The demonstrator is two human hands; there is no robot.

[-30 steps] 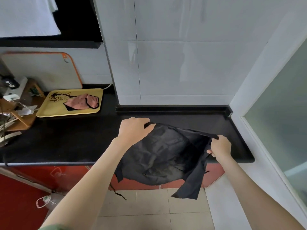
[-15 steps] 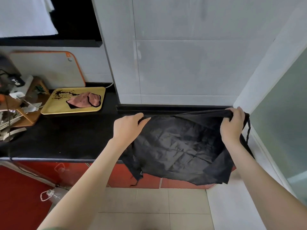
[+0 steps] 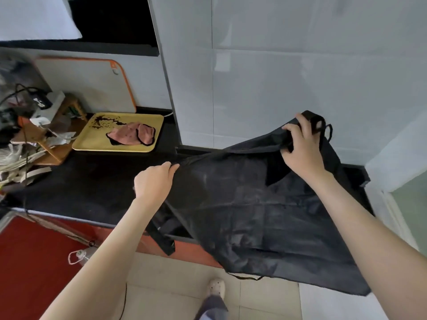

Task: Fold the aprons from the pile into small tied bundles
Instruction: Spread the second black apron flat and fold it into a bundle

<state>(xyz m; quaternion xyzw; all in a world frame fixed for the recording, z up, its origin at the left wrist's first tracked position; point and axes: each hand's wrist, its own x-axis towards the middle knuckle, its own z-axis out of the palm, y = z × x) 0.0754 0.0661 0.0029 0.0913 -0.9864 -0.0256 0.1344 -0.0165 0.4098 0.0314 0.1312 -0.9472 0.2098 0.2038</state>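
A black apron (image 3: 249,213) hangs spread between my hands over the front edge of the black counter (image 3: 87,181). My left hand (image 3: 154,181) pinches its top edge at the left. Higher up and farther right, my right hand (image 3: 302,148) grips the other bunched corner together with a black strap loop. The apron's lower part drapes down past the counter toward the floor, and a black strap dangles under my left forearm. A pink apron with black trim (image 3: 131,136) lies crumpled on a yellow tray (image 3: 97,142) at the back left.
A white cutting board with an orange rim (image 3: 92,86) leans on the wall behind the tray. Cluttered cords, papers and wooden pieces (image 3: 27,135) fill the counter's left end. Red cabinet fronts (image 3: 34,262) sit below. A white tiled pillar (image 3: 277,77) stands straight ahead.
My right hand has lifted its corner of the black apron higher and to the right, stretching the cloth wider. The left hand has kept its pinch. The view has tilted.
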